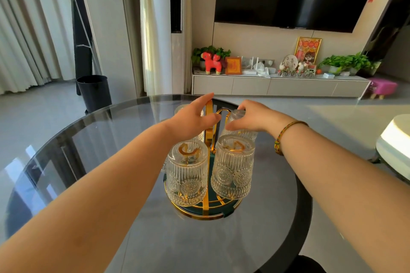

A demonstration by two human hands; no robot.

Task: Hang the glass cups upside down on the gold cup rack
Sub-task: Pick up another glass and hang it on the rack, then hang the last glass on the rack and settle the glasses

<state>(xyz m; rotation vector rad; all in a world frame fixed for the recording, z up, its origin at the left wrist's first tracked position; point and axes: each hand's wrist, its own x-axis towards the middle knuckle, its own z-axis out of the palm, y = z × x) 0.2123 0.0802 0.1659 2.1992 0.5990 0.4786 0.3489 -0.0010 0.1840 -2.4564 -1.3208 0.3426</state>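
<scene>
The glass cup (240, 125) under the right hand (253, 117) sits inverted at the far side of the gold cup rack (208, 210), the fingers curled over its upturned base and side; whether it is fully seated on its prong I cannot tell, since the hand covers it. Nearer the person than that hand, two more cups hang upside down: one front-right (231, 167), one front-left (186, 173), each with a gold prong showing through its base. The left hand (195, 121) is spread open, palm down, holding nothing, over a further cup (198, 137) mostly hidden beneath it, beside the rack's upright handle (209, 113).

The risk, as I judge it: letting go before the prong is properly inside would tip the cup against its neighbour (ribbed glass is slippery). The rack stands on a glass-topped desk (88, 139), so a dropped cup could chip either surface.
</scene>
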